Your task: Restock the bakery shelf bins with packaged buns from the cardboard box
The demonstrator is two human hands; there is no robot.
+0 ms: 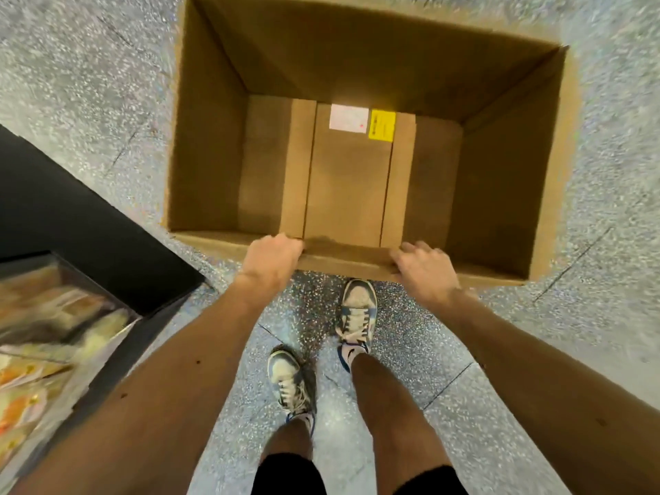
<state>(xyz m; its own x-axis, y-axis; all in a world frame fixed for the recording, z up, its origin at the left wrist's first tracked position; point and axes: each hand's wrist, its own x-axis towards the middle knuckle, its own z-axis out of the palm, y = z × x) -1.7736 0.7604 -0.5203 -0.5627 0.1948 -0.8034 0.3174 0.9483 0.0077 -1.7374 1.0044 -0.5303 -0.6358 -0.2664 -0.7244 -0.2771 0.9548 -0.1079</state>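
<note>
A large open cardboard box (207, 144) stands on the speckled floor in front of me. Its inside holds no buns, only the bare bottom flaps with a white label (348, 117) and a yellow label (381, 125). My left hand (273, 259) grips the box's near rim, fingers curled over the edge. My right hand (425, 267) grips the same rim further right. At the lower left, a shelf bin (53, 316) holds blurred packaged buns in clear wrappers.
A black shelf unit (71, 216) runs diagonally along the left. My two feet in white and blue sneakers (357, 312) stand just behind the box on the grey speckled floor (535, 351).
</note>
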